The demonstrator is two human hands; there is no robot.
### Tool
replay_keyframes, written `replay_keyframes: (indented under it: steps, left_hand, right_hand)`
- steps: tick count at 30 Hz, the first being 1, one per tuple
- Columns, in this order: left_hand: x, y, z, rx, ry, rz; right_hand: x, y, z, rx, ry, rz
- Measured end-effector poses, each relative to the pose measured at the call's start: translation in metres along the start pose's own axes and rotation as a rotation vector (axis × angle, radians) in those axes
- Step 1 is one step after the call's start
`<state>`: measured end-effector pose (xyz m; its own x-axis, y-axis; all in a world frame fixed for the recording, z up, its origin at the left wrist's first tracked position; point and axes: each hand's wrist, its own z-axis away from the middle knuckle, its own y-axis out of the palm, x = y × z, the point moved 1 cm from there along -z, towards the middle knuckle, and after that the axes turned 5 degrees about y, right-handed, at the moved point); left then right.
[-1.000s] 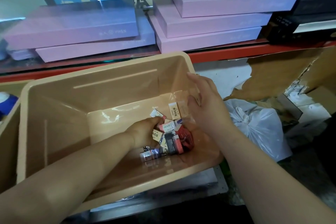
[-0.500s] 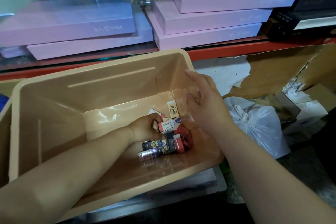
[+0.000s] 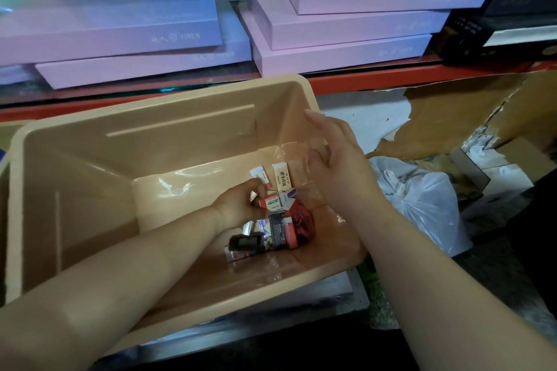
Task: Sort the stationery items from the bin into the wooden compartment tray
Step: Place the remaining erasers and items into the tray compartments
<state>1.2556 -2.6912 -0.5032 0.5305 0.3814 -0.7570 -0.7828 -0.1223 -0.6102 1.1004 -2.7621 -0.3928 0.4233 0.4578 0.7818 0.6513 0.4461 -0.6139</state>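
The small red-and-white cardboard box, atop the jumbled stationery pile low in the beige plastic bin, is pinched by my left hand. That hold looks shallow, so the box may slip or drag neighbours up. My right hand hovers spread, holding nothing.

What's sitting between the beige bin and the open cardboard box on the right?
A white plastic bag lies between the bin and the cardboard box, as the head view shows.

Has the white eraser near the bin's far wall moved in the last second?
No. The eraser still sits at the foot of the bin's far wall.
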Motion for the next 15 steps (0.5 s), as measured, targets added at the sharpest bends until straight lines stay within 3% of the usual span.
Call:
replay_keyframes:
  steps: [9, 15]
  left_hand:
    - [0.005, -0.004, 0.004, -0.116, -0.083, 0.226]
    - [-0.03, -0.032, 0.025, -0.224, -0.092, 0.347]
  right_hand:
    - [-0.001, 0.001, 0.0, -0.023, -0.022, -0.036]
    - [0.001, 0.001, -0.001, -0.021, -0.04, -0.027]
